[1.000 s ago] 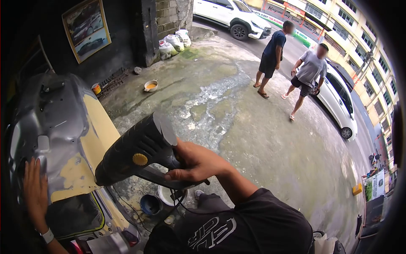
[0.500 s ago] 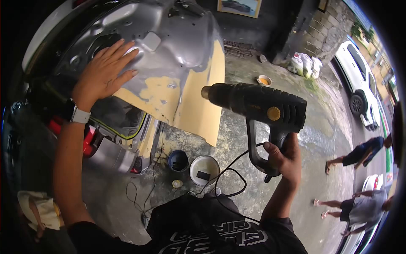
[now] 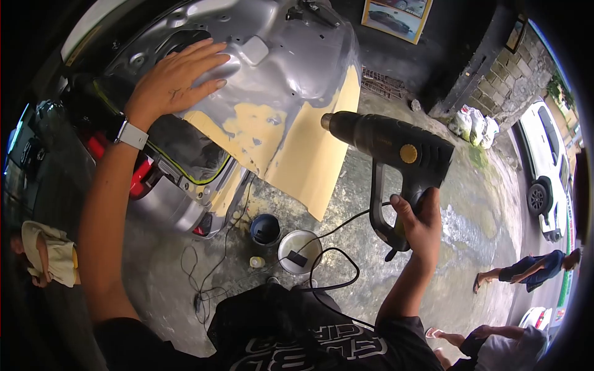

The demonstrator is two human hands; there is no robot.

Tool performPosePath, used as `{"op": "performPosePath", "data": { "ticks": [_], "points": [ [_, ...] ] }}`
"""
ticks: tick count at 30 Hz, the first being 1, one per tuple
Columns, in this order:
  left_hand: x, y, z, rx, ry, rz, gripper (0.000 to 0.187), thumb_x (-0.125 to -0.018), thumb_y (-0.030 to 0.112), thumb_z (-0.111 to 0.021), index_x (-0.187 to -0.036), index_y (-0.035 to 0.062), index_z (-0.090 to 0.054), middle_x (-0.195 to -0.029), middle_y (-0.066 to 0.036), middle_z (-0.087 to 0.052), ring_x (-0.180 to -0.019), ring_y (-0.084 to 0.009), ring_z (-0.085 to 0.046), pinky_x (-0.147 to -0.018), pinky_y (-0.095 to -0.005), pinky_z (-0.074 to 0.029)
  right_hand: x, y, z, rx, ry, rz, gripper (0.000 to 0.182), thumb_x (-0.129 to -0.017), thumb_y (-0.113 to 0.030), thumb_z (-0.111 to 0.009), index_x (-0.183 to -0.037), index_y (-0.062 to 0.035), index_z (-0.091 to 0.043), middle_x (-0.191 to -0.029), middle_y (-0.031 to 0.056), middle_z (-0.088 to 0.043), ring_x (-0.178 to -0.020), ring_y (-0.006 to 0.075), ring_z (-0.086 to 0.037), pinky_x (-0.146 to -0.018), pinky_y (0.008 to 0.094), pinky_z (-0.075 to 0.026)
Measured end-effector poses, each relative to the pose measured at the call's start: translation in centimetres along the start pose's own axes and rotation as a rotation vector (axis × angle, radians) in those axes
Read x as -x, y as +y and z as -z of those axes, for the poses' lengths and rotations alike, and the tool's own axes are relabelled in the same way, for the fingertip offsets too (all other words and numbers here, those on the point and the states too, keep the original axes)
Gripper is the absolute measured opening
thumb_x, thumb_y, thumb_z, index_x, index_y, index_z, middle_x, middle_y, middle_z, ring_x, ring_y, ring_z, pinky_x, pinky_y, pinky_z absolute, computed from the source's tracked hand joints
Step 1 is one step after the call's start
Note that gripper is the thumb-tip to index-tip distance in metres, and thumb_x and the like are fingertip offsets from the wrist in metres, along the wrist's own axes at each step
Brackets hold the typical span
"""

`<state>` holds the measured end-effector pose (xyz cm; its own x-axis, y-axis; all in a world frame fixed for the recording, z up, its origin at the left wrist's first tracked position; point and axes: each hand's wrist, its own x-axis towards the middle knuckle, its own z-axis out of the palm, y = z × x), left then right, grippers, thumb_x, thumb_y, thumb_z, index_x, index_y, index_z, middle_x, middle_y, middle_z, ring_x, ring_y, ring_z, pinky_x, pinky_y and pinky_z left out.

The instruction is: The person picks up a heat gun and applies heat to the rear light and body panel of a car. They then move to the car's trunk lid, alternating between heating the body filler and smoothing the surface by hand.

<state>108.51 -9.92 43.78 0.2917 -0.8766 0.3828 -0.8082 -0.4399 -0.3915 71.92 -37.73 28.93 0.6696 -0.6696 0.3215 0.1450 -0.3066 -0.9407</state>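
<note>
In my right hand (image 3: 421, 226) is a black heat gun (image 3: 387, 145) with a yellow dial, gripped by its handle. Its nozzle points left at the cream-coloured filler (image 3: 312, 151) along the edge of a raised grey car panel (image 3: 284, 55). The nozzle appears a short way off that surface, though the exact gap is hard to judge. My left hand (image 3: 179, 80) lies spread over the upper left of the panel, fingers apart and holding nothing; whether the palm presses on the metal cannot be seen. A watch (image 3: 132, 134) is on my left wrist. The gun's black cord (image 3: 346, 284) loops down past my shirt.
On the concrete floor stand a dark bucket (image 3: 265, 230), a white bucket (image 3: 299, 250) with a dark block on it, and a small container (image 3: 257, 262). Cables (image 3: 204, 284) trail nearby. Several people are around, one at left (image 3: 46, 253). A white car (image 3: 544, 167) is parked at right.
The view has shifted, so the panel sits further right and the left hand appears higher. The heat gun stays in my right hand, tilted slightly more. People at the right have moved.
</note>
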Motion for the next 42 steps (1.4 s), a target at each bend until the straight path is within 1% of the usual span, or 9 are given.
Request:
{"op": "performPosePath", "data": {
  "ticks": [6,14,26,28,32,34,35,38,42],
  "points": [
    [0.0,0.0,0.1,0.012,-0.023,0.015,0.055,-0.096,0.049,-0.057,-0.139,0.0156,-0.057,-0.155,-0.007,-0.044,-0.146,-0.0259,-0.036,-0.112,-0.0498,-0.038,3.4,-1.9,2.3,-0.112,-0.163,0.005,0.069,-0.084,-0.004,-0.08,-0.142,0.0014,-0.042,-0.126,0.0079,-0.058,-0.113,0.0137,-0.052,-0.093,0.0249,-0.041],
    [0.1,0.3,-0.4,-0.071,-0.058,0.045,0.053,-0.096,0.043,-0.058,-0.144,0.0195,-0.053,-0.159,-0.002,-0.039,-0.149,-0.0237,-0.031,-0.118,-0.0477,-0.03,7.9,-2.8,5.2,0.081,-0.207,-0.051,0.063,-0.079,-0.013,-0.087,-0.129,0.0019,-0.052,-0.099,0.0036,-0.063,-0.084,0.0093,-0.055,-0.073,0.0235,-0.044],
    [0.0,0.1,-0.5,-0.057,-0.032,0.021,0.055,-0.094,0.047,-0.06,-0.14,0.0158,-0.057,-0.158,-0.006,-0.04,-0.147,-0.0252,-0.034,-0.116,-0.0458,-0.034,12.7,2.3,8.9,0.095,-0.081,-0.196,0.058,-0.08,-0.014,-0.086,-0.125,0.0009,-0.052,-0.105,0.0059,-0.062,-0.093,0.0126,-0.055,-0.083,0.027,-0.046],
    [-0.2,-0.3,-0.7,-0.021,-0.02,-0.019,0.055,-0.094,0.043,-0.063,-0.14,0.0139,-0.057,-0.156,-0.008,-0.042,-0.146,-0.0271,-0.035,-0.116,-0.0447,-0.034,13.2,3.7,10.6,0.359,-0.15,-0.368,0.056,-0.082,-0.012,-0.083,-0.126,0.0007,-0.052,-0.107,0.0059,-0.061,-0.095,0.0124,-0.055,-0.083,0.0271,-0.046],
    [0.2,0.3,0.3,0.016,-0.004,-0.054,0.052,-0.092,0.035,-0.066,-0.137,0.0081,-0.057,-0.155,-0.011,-0.044,-0.145,-0.0298,-0.036,-0.115,-0.0428,-0.035,11.5,2.0,8.3,0.09,-0.053,-0.259,0.045,-0.082,-0.008,-0.08,-0.118,-0.0028,-0.053,-0.103,0.0008,-0.054,-0.096,0.0114,-0.049,-0.084,0.0276,-0.043],
    [0.0,-0.1,0.6,0.08,-0.012,-0.133,0.052,-0.091,0.019,-0.064,-0.14,0.0054,-0.052,-0.157,-0.012,-0.04,-0.147,-0.0331,-0.033,-0.118,-0.0423,-0.03,11.1,4.2,9.3,0.188,-0.023,-0.355,0.052,-0.083,-0.004,-0.077,-0.127,0.0,-0.048,-0.104,0.0017,-0.055,-0.093,0.0128,-0.051,-0.082,0.0269,-0.045],
    [-0.4,-0.6,-0.2,0.07,-0.028,-0.125,0.053,-0.091,0.016,-0.063,-0.141,0.0039,-0.051,-0.157,-0.014,-0.039,-0.146,-0.0342,-0.034,-0.119,-0.0424,-0.029,10.0,3.8,8.8,0.159,-0.023,-0.156,0.055,-0.083,-0.005,-0.078,-0.128,0.0006,-0.048,-0.102,0.0013,-0.055,-0.09,0.0126,-0.051,-0.079,0.0286,-0.046],
    [-0.9,-2.6,-2.9,0.088,0.0,-0.205,0.056,-0.093,0.012,-0.055,-0.147,0.001,-0.045,-0.159,-0.017,-0.036,-0.149,-0.0346,-0.03,-0.122,-0.0451,-0.023,8.2,1.9,8.8,0.424,0.041,-0.232,0.069,-0.083,-0.029,-0.082,-0.131,0.0006,-0.043,-0.103,0.0189,-0.061,-0.091,0.0255,-0.058,-0.081,0.0388,-0.049],
    [-1.4,1.4,1.3,-0.293,-0.252,-0.157,0.055,-0.1,0.019,-0.045,-0.152,0.0044,-0.037,-0.161,-0.015,-0.032,-0.151,-0.0322,-0.026,-0.123,-0.0461,-0.019,5.9,1.4,8.0,0.279,0.098,0.076,0.083,-0.085,-0.019,-0.074,-0.145,0.0008,-0.02,-0.11,0.0325,-0.061,-0.103,0.0465,-0.063,-0.088,0.0479,-0.049]
  ]
}}
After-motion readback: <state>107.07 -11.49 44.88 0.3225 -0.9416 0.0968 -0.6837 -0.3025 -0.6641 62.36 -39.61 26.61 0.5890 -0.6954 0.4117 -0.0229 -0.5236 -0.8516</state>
